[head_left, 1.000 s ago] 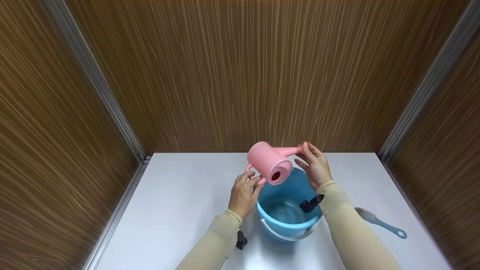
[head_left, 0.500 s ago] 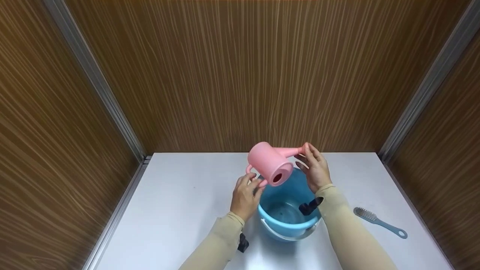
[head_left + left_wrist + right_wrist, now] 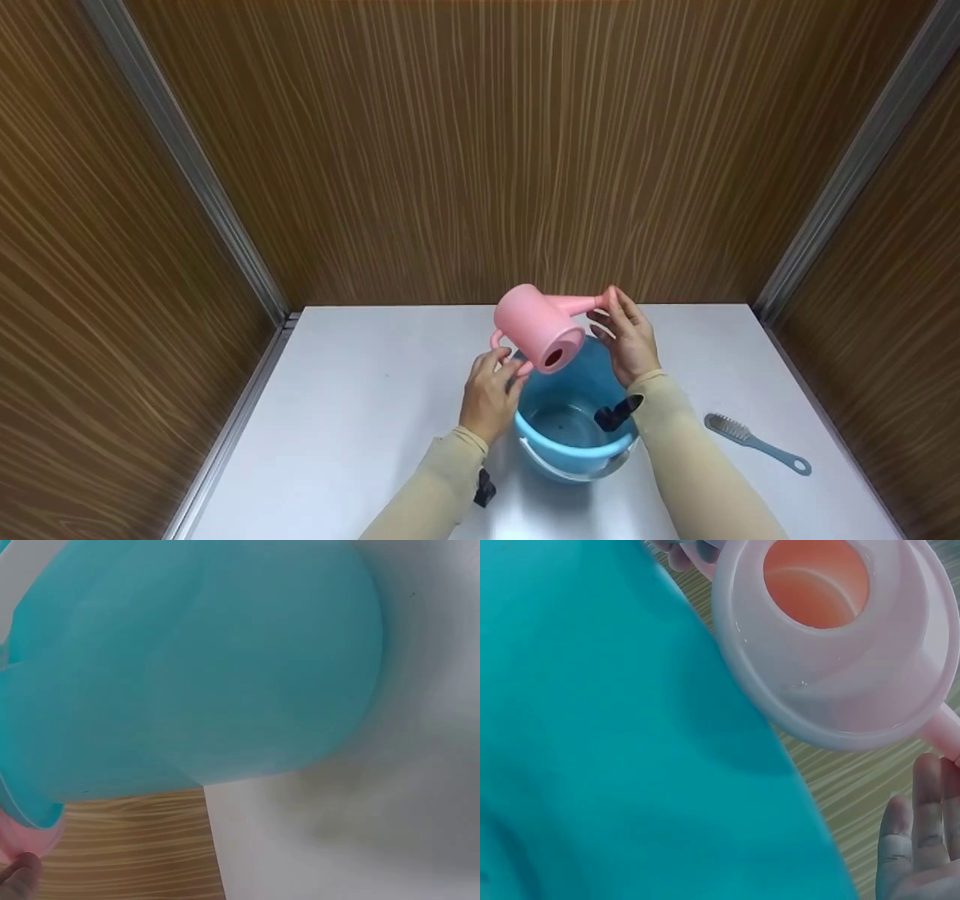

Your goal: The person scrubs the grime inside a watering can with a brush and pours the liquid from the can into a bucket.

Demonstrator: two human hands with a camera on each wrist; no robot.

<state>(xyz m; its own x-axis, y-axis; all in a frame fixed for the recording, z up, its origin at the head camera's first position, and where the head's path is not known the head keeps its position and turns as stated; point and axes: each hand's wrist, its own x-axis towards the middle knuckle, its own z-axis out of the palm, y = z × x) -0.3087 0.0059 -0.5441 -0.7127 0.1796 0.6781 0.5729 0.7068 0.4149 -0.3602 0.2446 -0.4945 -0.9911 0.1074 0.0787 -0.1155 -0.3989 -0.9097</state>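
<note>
A pink watering can (image 3: 536,322) is held tilted over a blue bucket (image 3: 574,450), its open top facing down toward the bucket. My left hand (image 3: 489,394) grips the can's handle. With thumb and fingers my right hand (image 3: 628,337) pinches the end of the spout (image 3: 577,303). In the right wrist view the can's round filling hole (image 3: 817,581) shows, and small drops cling to the top around it. The bucket's side (image 3: 202,667) fills much of the left wrist view. A little water appears at the bucket's bottom.
A blue-grey brush (image 3: 757,444) with bristles up lies on the white table (image 3: 360,397), right of the bucket. The bucket's white carry handle (image 3: 577,476) hangs down at its front. Wood-patterned panels (image 3: 480,150) enclose the table at the back and sides.
The watering can's open top has dipped slightly lower over the bucket. Both hands keep their hold, with only small shifts. The bucket and brush have stayed in place.
</note>
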